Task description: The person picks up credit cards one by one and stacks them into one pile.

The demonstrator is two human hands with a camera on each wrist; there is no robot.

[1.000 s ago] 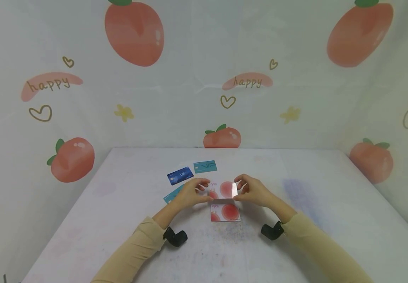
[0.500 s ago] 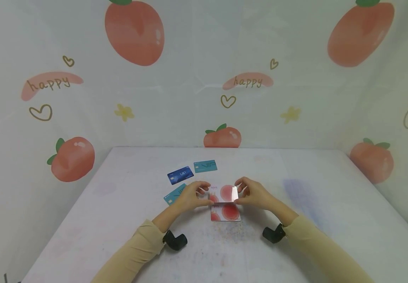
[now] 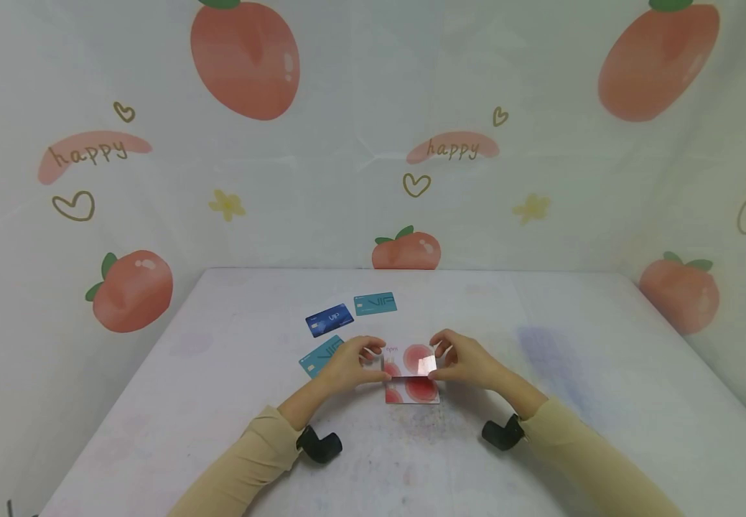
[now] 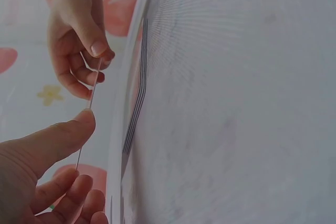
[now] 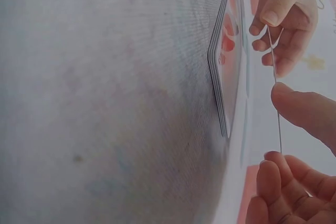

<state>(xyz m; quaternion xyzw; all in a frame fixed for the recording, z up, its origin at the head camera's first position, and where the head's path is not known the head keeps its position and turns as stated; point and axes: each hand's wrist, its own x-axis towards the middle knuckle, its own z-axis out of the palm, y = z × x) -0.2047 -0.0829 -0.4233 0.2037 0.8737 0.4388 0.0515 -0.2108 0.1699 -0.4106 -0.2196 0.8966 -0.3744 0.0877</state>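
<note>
Between them, my left hand (image 3: pixel 350 362) and right hand (image 3: pixel 467 360) hold a thin white card with pink circles (image 3: pixel 409 360) by its two short sides. Thumbs are at the near edge and fingers at the far side. In the left wrist view the card (image 4: pixel 93 90) is seen edge-on as a thin line. A stack of several matching cards (image 3: pixel 413 395) lies on the table under it, its far part covered by the held card in the head view. The right wrist view shows the stack's layered edges (image 5: pixel 212 56), with a gap up to the held card.
Left of the hands lie a dark blue VIP card (image 3: pixel 329 320) and a teal VIP card (image 3: pixel 375 304). A second teal card (image 3: pixel 321 355) is partly covered by the left hand. The white table (image 3: pixel 217 402) meets a fruit-printed cloth backdrop (image 3: pixel 321 179) behind.
Both hands have brought the held card toward the person, so that it now overlaps the stack in the head view. The stack and the VIP cards stay where they were.
</note>
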